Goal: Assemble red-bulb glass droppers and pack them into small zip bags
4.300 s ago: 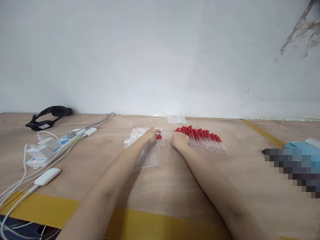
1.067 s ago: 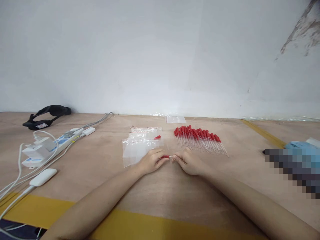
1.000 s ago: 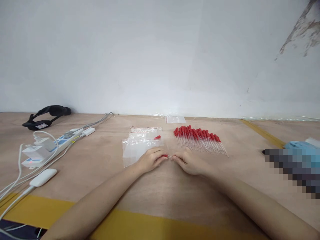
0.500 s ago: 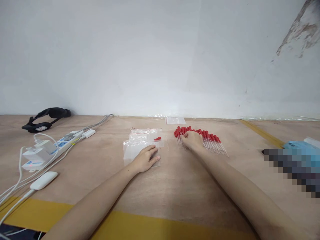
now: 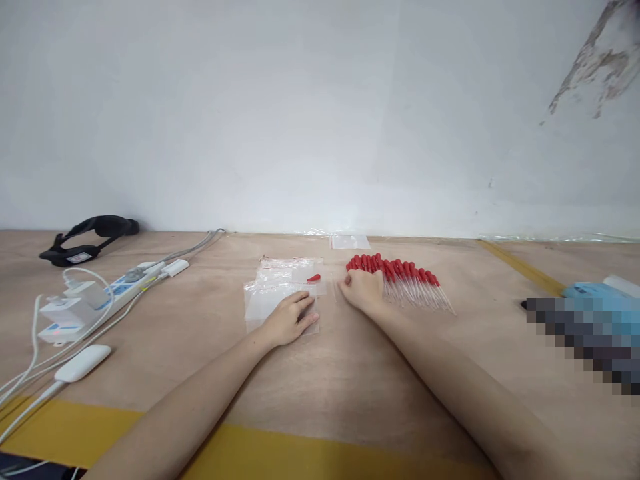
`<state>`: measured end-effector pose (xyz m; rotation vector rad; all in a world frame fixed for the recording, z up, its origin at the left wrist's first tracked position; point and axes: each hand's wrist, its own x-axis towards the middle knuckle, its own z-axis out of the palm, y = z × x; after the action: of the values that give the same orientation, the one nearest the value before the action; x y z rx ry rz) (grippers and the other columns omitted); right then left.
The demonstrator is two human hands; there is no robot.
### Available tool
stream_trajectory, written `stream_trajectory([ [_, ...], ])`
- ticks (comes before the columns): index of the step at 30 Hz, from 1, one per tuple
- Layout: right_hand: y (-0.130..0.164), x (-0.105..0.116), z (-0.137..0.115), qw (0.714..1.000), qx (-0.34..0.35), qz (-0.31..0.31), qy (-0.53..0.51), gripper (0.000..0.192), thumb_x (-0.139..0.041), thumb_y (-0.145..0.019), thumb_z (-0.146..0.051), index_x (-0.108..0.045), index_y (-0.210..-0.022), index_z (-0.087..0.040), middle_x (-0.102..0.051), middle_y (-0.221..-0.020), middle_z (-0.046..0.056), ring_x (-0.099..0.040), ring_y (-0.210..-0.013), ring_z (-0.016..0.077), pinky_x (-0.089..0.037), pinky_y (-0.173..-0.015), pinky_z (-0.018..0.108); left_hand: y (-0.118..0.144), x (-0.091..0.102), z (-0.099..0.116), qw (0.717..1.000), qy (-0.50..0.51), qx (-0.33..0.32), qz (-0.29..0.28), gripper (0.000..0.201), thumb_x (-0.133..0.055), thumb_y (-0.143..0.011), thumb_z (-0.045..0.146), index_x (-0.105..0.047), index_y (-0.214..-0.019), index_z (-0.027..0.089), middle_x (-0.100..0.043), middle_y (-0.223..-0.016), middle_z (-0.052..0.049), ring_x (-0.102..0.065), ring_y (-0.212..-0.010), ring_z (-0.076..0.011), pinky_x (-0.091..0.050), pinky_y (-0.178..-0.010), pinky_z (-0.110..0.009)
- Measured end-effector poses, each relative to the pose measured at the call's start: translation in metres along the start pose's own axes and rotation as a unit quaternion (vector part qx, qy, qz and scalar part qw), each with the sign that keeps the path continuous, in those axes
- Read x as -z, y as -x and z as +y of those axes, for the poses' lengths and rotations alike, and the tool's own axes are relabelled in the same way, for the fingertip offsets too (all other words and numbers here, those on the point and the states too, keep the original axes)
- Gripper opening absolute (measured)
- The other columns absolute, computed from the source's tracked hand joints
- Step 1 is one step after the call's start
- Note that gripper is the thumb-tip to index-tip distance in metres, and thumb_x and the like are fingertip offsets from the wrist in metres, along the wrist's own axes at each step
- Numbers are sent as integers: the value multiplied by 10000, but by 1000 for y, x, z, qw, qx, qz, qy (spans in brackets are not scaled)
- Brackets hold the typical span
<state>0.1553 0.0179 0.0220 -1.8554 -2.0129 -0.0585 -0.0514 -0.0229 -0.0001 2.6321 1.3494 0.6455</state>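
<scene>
- Yellow tape stripe (image 5: 310, 450) ran along the near edge of the plywood table (image 5: 350, 373), under both forearms.
- White oblong device (image 5: 83, 362) lay near left, cabled, with a white power strip (image 5: 100, 300) and plugged adapters just beyond it.
- Left hand (image 5: 290, 319) lay flat, palm down, fingers loosely spread, pressing on the near part of a stack of clear zip bags (image 5: 267, 297) at centre.
- One red dropper bulb (image 5: 314, 278) lay inside a clear bag at the far right of that stack, apart from the left fingertips.
- Right hand (image 5: 363, 290) rested just right of the bags, fingers curled together at the left end of the dropper row; whether it pinched a dropper could not be told, as the fingertips were hidden.
- Glass droppers with red bulbs (image 5: 405, 283) lay side by side in a row to the right of centre, bulbs toward the far side, tips pointing near right; the right hand touched the leftmost ones.
- Blue object (image 5: 590, 291) sat at the right edge, partly blurred.
- Small clear bag (image 5: 350, 241) lay far centre, close to the white wall (image 5: 320, 113).
- Black strap (image 5: 87, 233) lay far left against the wall.
</scene>
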Motion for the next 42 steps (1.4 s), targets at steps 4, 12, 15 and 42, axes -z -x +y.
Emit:
stream_trajectory([
  [4, -2, -8, -24, 999, -9, -40, 25, 338, -408, -799, -400, -633, -820, -148, -656, -858, 128, -591, -811, 234, -251, -785, 392, -1, 5, 1, 1000, 14, 15, 21, 403, -442, -836, 412, -553, -1123, 152, -509, -1211, -122, -465, -1130, -239, -374, -957, -377],
  [12, -10, -13, -36, 995, -19, -92, 43, 278, -418, -800, -239, -659, -826, -103, -655, -864, 184, -606, -814, 255, -252, -785, 398, -41, 15, -11, 994, -9, 49, 100, 226, -477, -814, 288, -627, -922, 157, -595, -927, -86, -546, -919, -227, -422, -848, -361],
  [15, -3, -10, -34, 996, -12, -80, 47, 290, -384, -820, -208, -628, -897, -72, -645, -877, 198, -599, -820, 263, -243, -776, 398, -69, 11, -17, 994, -28, 66, 78, 205, -492, -795, 236, -631, -914, 143, -591, -927, -105, -540, -920, -244, -409, -844, -360],
  [42, 78, 15, 42, 961, 218, 151, -78, 215, -388, -860, -226, -592, -811, -179, -656, -766, 26, -532, -636, 122, -259, -689, 286, -21, -18, 37, 949, 285, 81, 112, 78, -579, -714, 218, -543, -724, 150, -613, -732, -23, -572, -673, -129, -449, -639, -246],
])
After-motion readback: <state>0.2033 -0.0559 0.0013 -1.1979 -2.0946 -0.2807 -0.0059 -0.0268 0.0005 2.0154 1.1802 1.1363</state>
